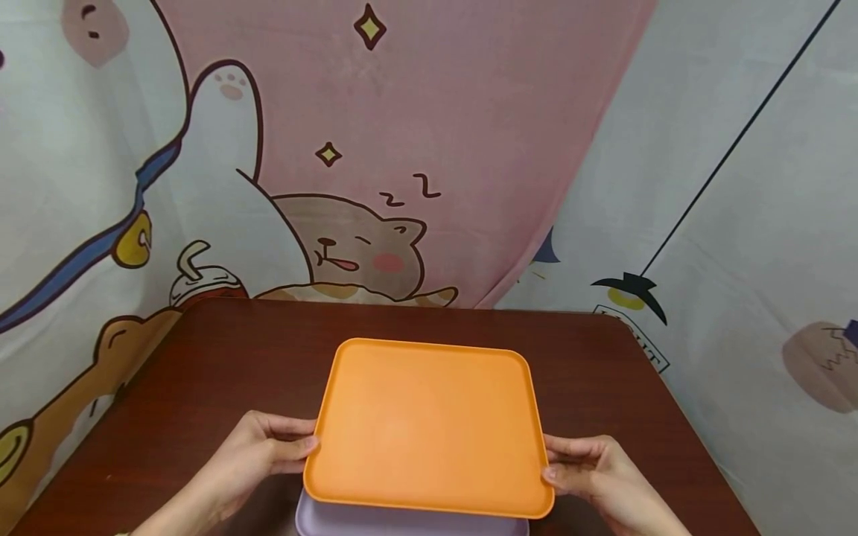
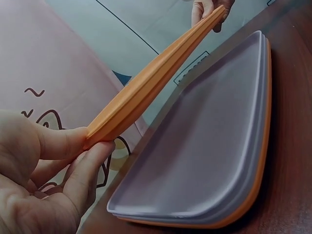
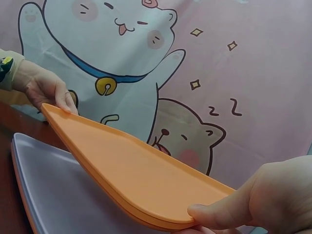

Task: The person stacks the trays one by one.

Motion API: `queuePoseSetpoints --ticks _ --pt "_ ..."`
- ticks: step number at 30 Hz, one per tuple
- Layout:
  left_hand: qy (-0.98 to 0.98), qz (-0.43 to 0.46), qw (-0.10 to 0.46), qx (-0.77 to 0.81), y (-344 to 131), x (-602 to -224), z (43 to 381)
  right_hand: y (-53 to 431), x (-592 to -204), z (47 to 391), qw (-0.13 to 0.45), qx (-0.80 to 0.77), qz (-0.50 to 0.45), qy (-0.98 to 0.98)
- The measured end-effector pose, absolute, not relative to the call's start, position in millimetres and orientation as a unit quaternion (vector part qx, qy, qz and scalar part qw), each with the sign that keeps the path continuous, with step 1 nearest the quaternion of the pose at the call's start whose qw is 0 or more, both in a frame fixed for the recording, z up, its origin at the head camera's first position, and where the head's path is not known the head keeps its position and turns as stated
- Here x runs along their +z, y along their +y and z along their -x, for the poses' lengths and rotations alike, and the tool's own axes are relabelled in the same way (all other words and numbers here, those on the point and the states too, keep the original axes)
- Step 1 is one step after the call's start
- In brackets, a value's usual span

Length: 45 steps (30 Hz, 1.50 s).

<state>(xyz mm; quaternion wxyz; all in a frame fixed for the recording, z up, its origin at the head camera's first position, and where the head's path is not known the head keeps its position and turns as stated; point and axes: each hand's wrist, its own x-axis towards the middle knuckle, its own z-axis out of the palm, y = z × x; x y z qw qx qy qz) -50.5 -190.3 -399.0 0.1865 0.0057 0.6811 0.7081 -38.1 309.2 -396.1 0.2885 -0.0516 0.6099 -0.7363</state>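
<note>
An orange rectangular tray (image 1: 429, 428) with a low rim is held up in the air between both hands. My left hand (image 1: 258, 461) pinches its left edge, thumb (image 2: 63, 143) on the upper side and fingers beneath. At the opposite short edge my right hand (image 1: 593, 473) grips it, with the thumb (image 3: 214, 212) over the rim. Below it a purple tray (image 2: 195, 141) lies on top of a small stack, and an orange rim (image 2: 243, 214) shows at the bottom of that stack. In the head view the raised tray hides most of the purple one.
The stack lies on a dark brown wooden table (image 1: 255, 350), near its front edge. Behind the table hangs a cloth (image 1: 496, 134) printed with cartoon animals, reaching down to the table's back edge.
</note>
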Motion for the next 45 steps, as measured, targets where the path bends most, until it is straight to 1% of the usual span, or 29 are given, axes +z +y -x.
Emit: queuePoseSetpoints --ticks 11,18,24,30,45 --pt "0.69 0.003 0.191 0.698 -194 -414 46 305 -407 38 0.294 -0.731 0.064 0.613" --pt "0.688 0.008 0.195 0.699 -197 -421 45 301 -414 37 0.304 -0.717 0.047 0.625" --pt "0.695 0.007 0.198 0.691 -198 -426 44 298 -419 35 0.292 -0.697 0.027 0.654" --pt "0.702 0.009 0.202 0.683 -200 -428 44 296 -422 36 0.29 -0.694 0.037 0.658" --pt "0.706 0.01 0.208 0.676 -203 -432 41 294 -424 35 0.294 -0.688 0.023 0.663"
